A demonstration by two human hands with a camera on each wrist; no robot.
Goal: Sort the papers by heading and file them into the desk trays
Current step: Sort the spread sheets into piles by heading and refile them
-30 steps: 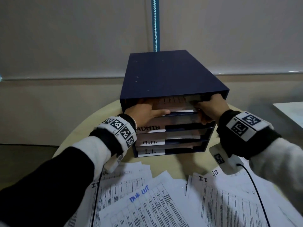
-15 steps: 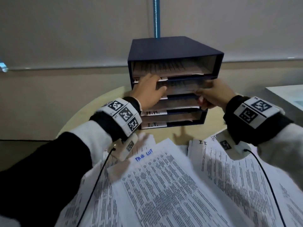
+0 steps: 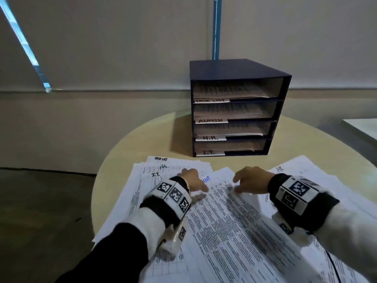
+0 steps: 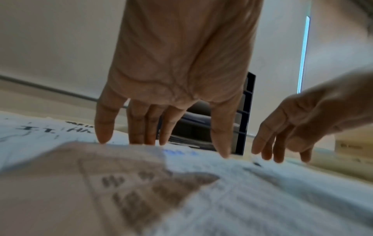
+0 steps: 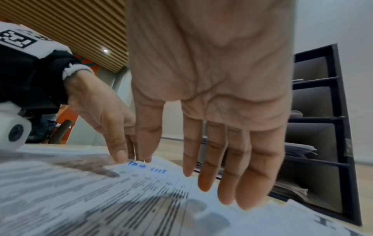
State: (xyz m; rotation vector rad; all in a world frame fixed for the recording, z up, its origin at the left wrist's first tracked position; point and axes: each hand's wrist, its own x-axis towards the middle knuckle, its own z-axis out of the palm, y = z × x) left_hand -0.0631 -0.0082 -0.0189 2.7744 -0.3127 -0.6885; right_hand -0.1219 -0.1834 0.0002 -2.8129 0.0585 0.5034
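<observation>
Head view: a second ago both my hands were at the tray unit [image 3: 236,108]; now my left hand [image 3: 192,181] and right hand [image 3: 250,181] are over the loose papers [image 3: 234,225] at the surface's near edge.

Left wrist: fingers [image 4: 102,127] straight, spread, tips on the sheets.

Right wrist: fingers [image 5: 250,175] straight, holding nothing, above the blue-headed task-list sheet [image 5: 149,170], probably next to be filed.
</observation>
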